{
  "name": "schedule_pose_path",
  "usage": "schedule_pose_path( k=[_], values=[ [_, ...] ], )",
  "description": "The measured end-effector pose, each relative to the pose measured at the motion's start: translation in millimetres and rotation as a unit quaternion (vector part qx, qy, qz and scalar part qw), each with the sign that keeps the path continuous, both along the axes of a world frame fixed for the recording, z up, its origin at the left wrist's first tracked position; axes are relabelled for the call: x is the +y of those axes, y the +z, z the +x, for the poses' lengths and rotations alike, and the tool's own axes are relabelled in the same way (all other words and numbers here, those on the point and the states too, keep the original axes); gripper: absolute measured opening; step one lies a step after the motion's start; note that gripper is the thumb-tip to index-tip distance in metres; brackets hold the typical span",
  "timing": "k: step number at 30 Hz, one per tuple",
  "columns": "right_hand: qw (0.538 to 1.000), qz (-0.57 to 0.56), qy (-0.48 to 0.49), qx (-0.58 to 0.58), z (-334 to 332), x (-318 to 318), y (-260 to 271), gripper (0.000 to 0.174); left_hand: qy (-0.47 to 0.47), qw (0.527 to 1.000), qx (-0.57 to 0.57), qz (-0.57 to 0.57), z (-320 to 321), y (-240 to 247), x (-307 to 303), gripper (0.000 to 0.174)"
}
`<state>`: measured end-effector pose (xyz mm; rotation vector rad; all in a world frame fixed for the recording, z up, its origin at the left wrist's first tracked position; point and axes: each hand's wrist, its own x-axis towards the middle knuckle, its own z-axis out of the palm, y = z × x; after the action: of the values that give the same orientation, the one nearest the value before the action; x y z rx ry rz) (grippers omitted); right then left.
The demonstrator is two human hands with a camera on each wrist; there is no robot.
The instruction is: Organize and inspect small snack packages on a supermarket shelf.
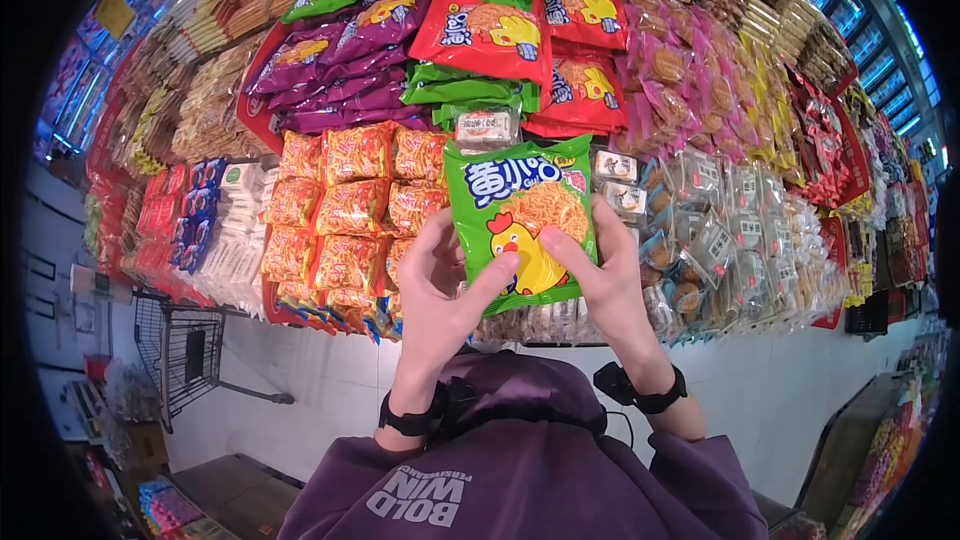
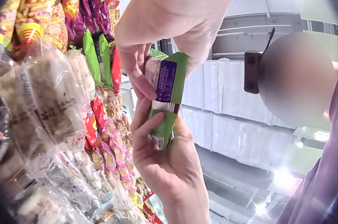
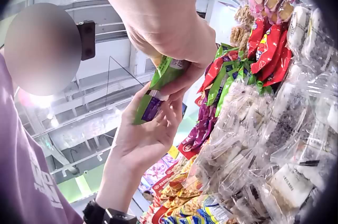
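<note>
A green snack bag with a yellow chick and noodle picture faces up in front of the body, between both hands. My left hand grips its left side, thumb across the printed front and fingers behind. On the right side my right hand holds it the same way, thumb over the noodle picture. The left wrist view shows the back of the green bag with a purple label, fingers of both hands against it. In the right wrist view the bag is partly hidden by the hands.
Beyond the bag spreads a sloped snack display: orange noodle packs at left, purple bags and red chick bags farther back, clear-wrapped packets at right. A shopping cart stands lower left on the pale floor.
</note>
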<state>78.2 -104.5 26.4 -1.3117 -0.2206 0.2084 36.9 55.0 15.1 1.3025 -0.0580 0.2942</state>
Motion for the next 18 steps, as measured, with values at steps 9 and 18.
schedule_pose_path(
  k=[9, 18],
  values=[
    [1.000, 0.013, -0.005, 0.008, -4.2, -1.9, -0.5, 0.038, -0.022, 0.999, 0.041, -0.002, -1.7, -3.7, 1.8, 0.043],
    [0.999, 0.029, -0.002, -0.013, -11.0, -6.5, -5.0, 0.031, -0.036, 0.998, 0.037, -0.020, -2.3, -1.7, 2.6, 0.041]
  ],
)
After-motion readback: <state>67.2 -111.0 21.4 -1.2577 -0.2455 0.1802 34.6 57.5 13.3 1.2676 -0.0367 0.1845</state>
